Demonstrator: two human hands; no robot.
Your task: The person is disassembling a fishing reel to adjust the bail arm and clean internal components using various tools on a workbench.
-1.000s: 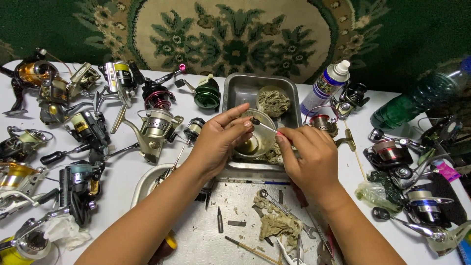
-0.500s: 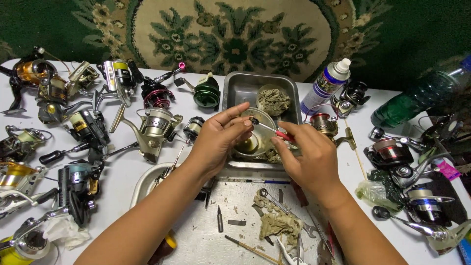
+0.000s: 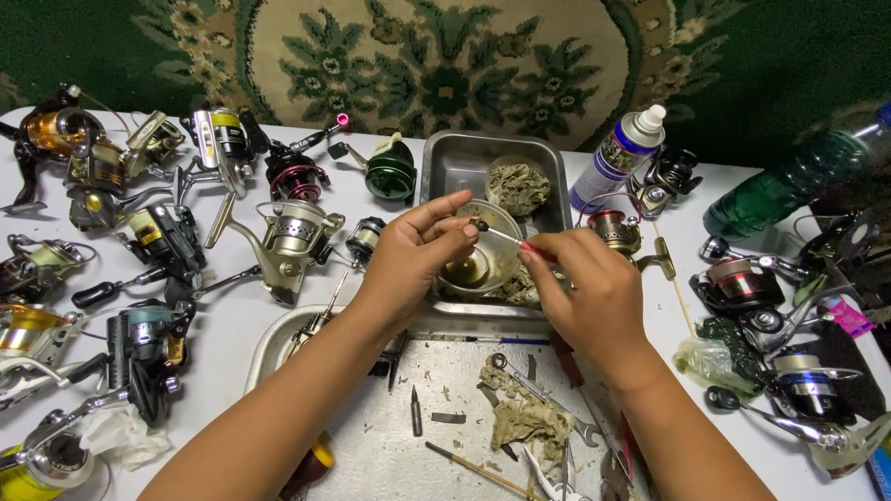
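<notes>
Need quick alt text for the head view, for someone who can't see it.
Two bare hands meet over a small bowl in a metal tray: the left hand pinches a tiny part, the right hand holds a thin brush. Fishing reels crowd the white table.

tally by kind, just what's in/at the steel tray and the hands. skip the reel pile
Hands: 2, left hand and right hand, over the steel tray
Small dark part: 1, pinched in the left fingertips
Thin red-handled tool: 1, in the right hand
Clear bowl: 1
Dirty rag wads in the tray: 2
Total: 7
</notes>
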